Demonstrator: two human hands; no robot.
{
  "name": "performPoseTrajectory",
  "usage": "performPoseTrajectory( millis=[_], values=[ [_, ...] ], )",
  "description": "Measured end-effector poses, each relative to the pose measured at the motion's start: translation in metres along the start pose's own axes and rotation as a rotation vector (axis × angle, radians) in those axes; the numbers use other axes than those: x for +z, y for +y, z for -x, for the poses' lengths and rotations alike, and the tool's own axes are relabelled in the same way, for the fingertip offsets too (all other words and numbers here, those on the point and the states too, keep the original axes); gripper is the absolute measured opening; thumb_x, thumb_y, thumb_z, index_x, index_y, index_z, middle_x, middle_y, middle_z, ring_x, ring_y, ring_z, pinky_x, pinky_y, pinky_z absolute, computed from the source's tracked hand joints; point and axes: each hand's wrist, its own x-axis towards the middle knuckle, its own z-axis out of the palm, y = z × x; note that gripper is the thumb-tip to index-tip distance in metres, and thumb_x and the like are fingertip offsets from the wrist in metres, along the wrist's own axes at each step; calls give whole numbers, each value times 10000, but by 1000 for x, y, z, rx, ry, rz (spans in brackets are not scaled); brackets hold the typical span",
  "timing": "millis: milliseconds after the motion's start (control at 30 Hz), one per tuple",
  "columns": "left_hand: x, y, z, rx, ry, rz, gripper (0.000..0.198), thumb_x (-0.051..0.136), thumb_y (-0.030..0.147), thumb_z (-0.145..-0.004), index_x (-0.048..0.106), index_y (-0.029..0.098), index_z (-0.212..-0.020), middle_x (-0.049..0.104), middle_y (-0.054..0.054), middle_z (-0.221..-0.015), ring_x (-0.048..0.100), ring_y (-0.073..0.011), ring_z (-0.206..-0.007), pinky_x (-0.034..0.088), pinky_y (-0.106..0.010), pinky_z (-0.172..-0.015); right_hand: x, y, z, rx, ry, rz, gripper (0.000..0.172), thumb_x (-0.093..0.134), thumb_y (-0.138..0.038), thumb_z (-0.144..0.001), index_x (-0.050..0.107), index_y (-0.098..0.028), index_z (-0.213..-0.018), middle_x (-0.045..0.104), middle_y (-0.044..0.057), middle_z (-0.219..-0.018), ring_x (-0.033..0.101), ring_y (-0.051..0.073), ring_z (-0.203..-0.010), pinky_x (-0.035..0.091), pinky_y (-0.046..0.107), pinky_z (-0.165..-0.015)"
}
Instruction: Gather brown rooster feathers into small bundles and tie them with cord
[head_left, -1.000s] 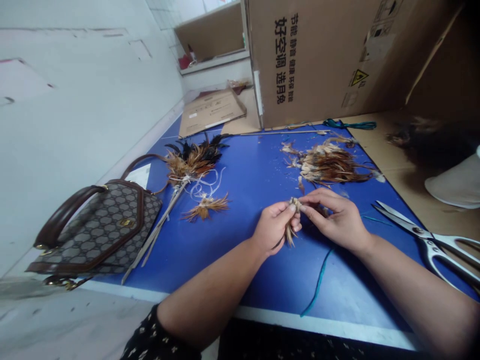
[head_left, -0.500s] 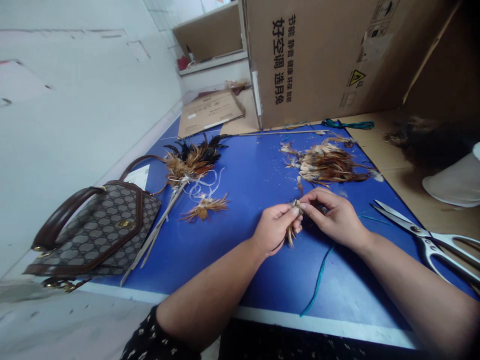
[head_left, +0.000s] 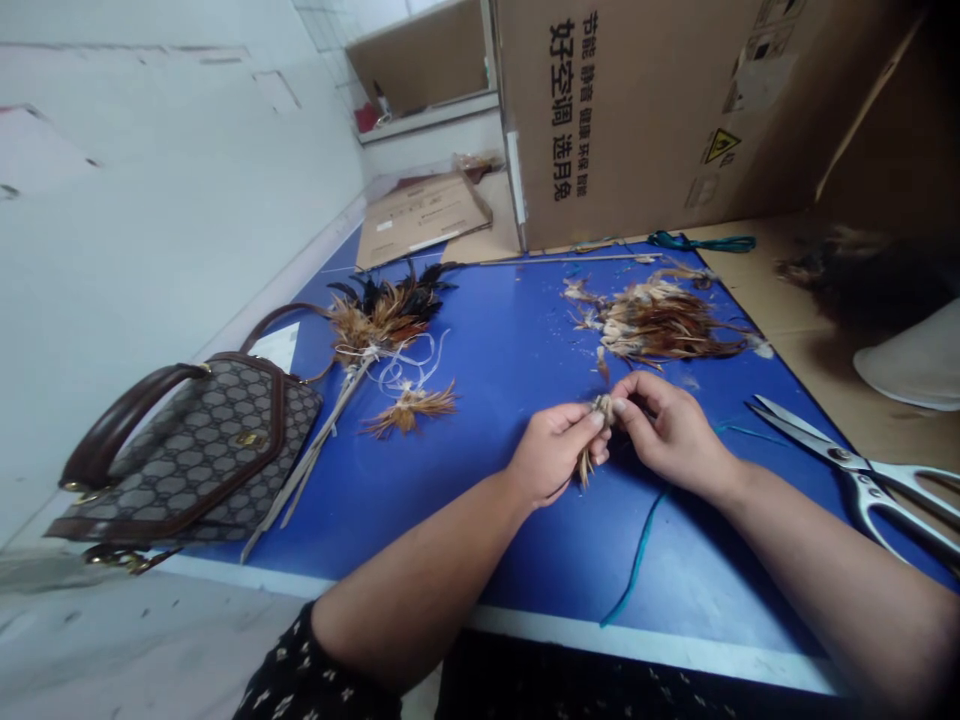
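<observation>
My left hand [head_left: 556,452] is closed around a small bunch of brown feathers [head_left: 586,468], their tips hanging below the fingers and the pale quill ends showing above the thumb. At those quill ends, my right hand [head_left: 675,432] pinches thumb and forefinger together; its fingertips touch the bunch. Just beyond the hands lies a pile of brown feathers [head_left: 664,325] with pale, fluffy ends. A teal cord [head_left: 639,570] runs over the blue table [head_left: 495,370] and passes beneath my right forearm.
Open-bladed scissors [head_left: 844,458] lie at the right. Leftward are a feather bundle tied on sticks [head_left: 382,315], a small feather tuft [head_left: 409,408] and a patterned handbag [head_left: 225,440]. A large cardboard box [head_left: 652,130] stands behind; a white cup [head_left: 911,365] is far right.
Both hands stay together at the feather bunch, with the right fingertips shifted slightly right and more of the pale quill ends showing. The camera view has tilted a little.
</observation>
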Motion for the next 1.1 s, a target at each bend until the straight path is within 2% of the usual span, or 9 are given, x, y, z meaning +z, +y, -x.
performPoseTrajectory(
  millis=[100, 200, 367, 533, 700, 800, 900, 967, 1100],
  values=[
    [1, 0, -1, 3, -3, 16, 343, 821, 401, -841, 676, 93, -882, 551, 8, -722, 483, -64, -582, 385, -247, -579, 0, -2, 0, -4, -2, -31, 142, 600, -311, -1009, 653, -214, -921, 729, 46, -837, 673, 190, -743, 544, 322, -710],
    [1, -1, -2, 8, 15, 51, 335, 814, 386, -852, 678, 88, -925, 543, 14, -721, 477, -59, -568, 391, -244, -573, -1, -4, -1, -90, 87, -12, 117, 630, -292, -1005, 724, -223, -1019, 754, 64, -927, 699, 206, -835, 568, 357, -797],
    [-1, 0, -3, 18, -3, 25, 357, 799, 430, -859, 646, 108, -874, 583, 4, -733, 542, -74, -562, 444, -253, -582, 1, -1, -1, -259, 115, -24, 301, 640, -228, -996, 753, -274, -1271, 772, 94, -1128, 733, 239, -1004, 594, 414, -912],
    [-4, 1, -2, 5, -13, -33, 422, 794, 497, -843, 670, 94, -865, 656, -40, -724, 621, -118, -579, 472, -262, -590, 2, 5, -1, -281, 102, -43, 292, 635, -198, -996, 790, -296, -1224, 780, 81, -1091, 748, 220, -962, 618, 389, -863],
    [-4, -1, -2, 12, -12, -56, 379, 796, 449, -855, 667, 95, -806, 594, -12, -627, 567, -99, -558, 428, -258, -593, 5, 8, -2, -271, 98, -44, 224, 655, -239, -989, 807, -298, -1143, 787, 70, -1041, 750, 230, -956, 619, 407, -875],
    [-4, 0, -4, 50, 35, 5, 343, 840, 397, -819, 675, 96, -835, 566, 8, -678, 496, -66, -549, 392, -251, -570, 1, 0, 0, -247, 115, -2, 192, 665, -293, -983, 801, -282, -1118, 780, 82, -1046, 740, 245, -943, 610, 414, -871],
    [-6, 5, -9, 104, 128, 64, 325, 863, 359, -797, 702, 93, -892, 559, 14, -701, 457, -51, -553, 367, -239, -557, -13, -19, 2, -196, 125, 41, 109, 722, -349, -944, 778, -256, -953, 750, 84, -908, 697, 247, -834, 582, 406, -815],
    [-9, 9, -13, 124, 183, 78, 324, 870, 353, -789, 708, 88, -881, 550, 18, -684, 455, -52, -550, 365, -238, -554, -27, -34, 3, -181, -86, -36, 167, 739, -367, -937, 735, -246, -821, 704, 53, -786, 653, 215, -743, 560, 376, -767],
    [-15, 14, -18, 111, 229, 102, 340, 875, 356, -786, 704, 77, -878, 559, 13, -679, 473, -59, -548, 390, -242, -555, -39, -54, 9, -196, -836, -190, 100, 789, -332, -906, 775, -233, -915, 715, 28, -866, 665, 173, -792, 554, 307, -762]
  ],
)
